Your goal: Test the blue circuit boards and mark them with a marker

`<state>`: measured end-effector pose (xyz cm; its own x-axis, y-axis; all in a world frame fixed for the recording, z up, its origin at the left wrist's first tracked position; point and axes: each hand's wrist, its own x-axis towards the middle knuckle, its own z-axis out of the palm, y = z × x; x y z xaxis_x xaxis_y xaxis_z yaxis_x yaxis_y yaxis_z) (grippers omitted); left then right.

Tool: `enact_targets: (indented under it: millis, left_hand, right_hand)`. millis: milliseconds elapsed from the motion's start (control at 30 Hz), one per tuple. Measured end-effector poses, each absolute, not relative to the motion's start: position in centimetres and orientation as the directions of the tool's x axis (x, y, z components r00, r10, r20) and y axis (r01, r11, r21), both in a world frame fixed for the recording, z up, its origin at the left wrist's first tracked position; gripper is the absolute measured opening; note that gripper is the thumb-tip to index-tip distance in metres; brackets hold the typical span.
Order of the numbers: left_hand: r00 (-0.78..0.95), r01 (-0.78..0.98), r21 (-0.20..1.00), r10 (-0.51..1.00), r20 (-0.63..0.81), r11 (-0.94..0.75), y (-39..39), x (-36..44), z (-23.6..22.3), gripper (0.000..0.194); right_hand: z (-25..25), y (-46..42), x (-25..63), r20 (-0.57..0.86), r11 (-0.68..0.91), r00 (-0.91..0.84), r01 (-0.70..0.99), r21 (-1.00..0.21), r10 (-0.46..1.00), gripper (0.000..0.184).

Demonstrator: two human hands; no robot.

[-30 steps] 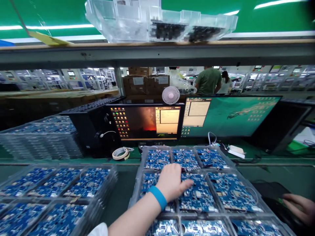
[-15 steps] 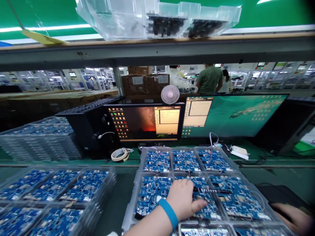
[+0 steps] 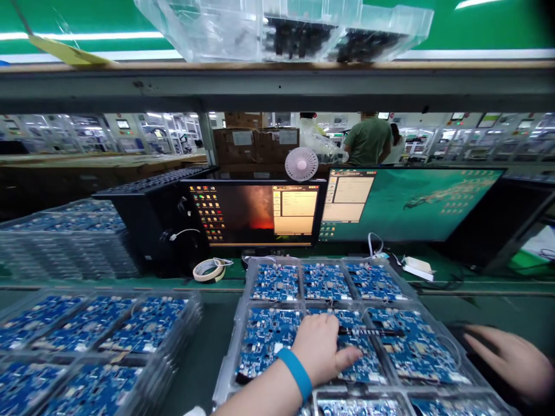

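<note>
My left hand (image 3: 318, 349), with a blue band (image 3: 295, 372) at the wrist, rests on the middle blue circuit board (image 3: 359, 355) of a clear plastic tray (image 3: 232, 346). Its fingers curl down and the thumb sticks out to the side; the fingertips are hidden. A thin black stick with pale bands (image 3: 370, 331) reaches rightward from beside the fingers. I cannot tell what they grip. At the right, my right hand (image 3: 509, 358) is blurred, fingers stretched out and apart, over a black item (image 3: 462, 338) beside the tray.
Another stack of board trays (image 3: 191, 312) stands left, with more trays (image 3: 69, 254) behind. Two monitors (image 3: 255, 216) (image 3: 416, 202), a black computer case (image 3: 151, 214), a tape roll (image 3: 208, 270) and a small fan (image 3: 302, 164) line the back. An overhead shelf (image 3: 277, 89) carries clear bins.
My right hand has moved forward and left, coming further into view. My left hand stays on the same board. The view has shifted slightly.
</note>
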<state>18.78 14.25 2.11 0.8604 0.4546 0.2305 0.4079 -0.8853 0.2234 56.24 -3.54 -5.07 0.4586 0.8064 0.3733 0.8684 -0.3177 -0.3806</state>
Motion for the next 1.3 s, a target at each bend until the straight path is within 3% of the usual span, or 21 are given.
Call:
enact_targets:
  millis: [100, 233, 333, 433, 567, 800, 967, 1133, 1300]
  left_hand:
    - [0.847, 0.413, 0.253, 0.471, 0.247, -0.875, 14.4, 18.8, 2.0, 0.069]
    - [0.830, 0.408, 0.319, 0.493, 0.261, -0.856, 14.5, 18.7, 2.1, 0.070]
    - [0.828, 0.391, 0.352, 0.492, 0.269, -0.850, 14.5, 18.5, 2.3, 0.070]
    - [0.834, 0.377, 0.357, 0.481, 0.270, -0.855, 14.6, 18.5, 2.4, 0.071]
    - [0.846, 0.362, 0.345, 0.460, 0.268, -0.866, 14.7, 18.6, 2.2, 0.074]
    - [0.857, 0.265, 0.406, 0.407, 0.317, -0.874, 15.2, 18.8, 2.5, 0.068]
    - [0.865, 0.219, 0.339, 0.343, 0.367, -0.915, 16.0, 18.8, 1.9, 0.065]
    - [0.851, 0.255, 0.287, 0.355, 0.386, -0.923, 16.0, 19.2, 1.8, 0.062]
    - [0.874, 0.251, 0.331, 0.360, 0.325, -0.910, 15.4, 19.4, 2.8, 0.068]
  right_hand:
    - [0.3, -0.1, 53.1, 0.293, -0.302, 0.411, 0.886, -0.352, 0.863, 0.026]
    - [5.5, 4.3, 44.7, 0.159, -0.075, 0.180, 0.856, -0.512, 0.971, 0.035]
    - [6.4, 6.4, 39.0, 0.074, 0.082, -0.045, 0.756, -0.650, 0.996, 0.039]
    - [5.4, 7.6, 35.8, 0.131, 0.157, -0.089, 0.660, -0.734, 0.987, 0.031]
    - [4.1, 8.2, 34.4, 0.176, 0.153, -0.014, 0.558, -0.816, 0.984, 0.014]
    - [3.5, 8.5, 34.5, 0.121, 0.090, 0.057, 0.382, -0.920, 0.991, 0.029]
    - [3.1, 8.9, 34.7, 0.122, 0.083, 0.140, 0.259, -0.962, 0.983, 0.031]
    - [4.7, 8.4, 34.4, 0.041, 0.018, 0.056, 0.352, -0.936, 0.998, 0.025]
    - [6.8, 7.3, 34.8, -0.015, 0.060, -0.178, 0.405, -0.912, 0.984, 0.026]
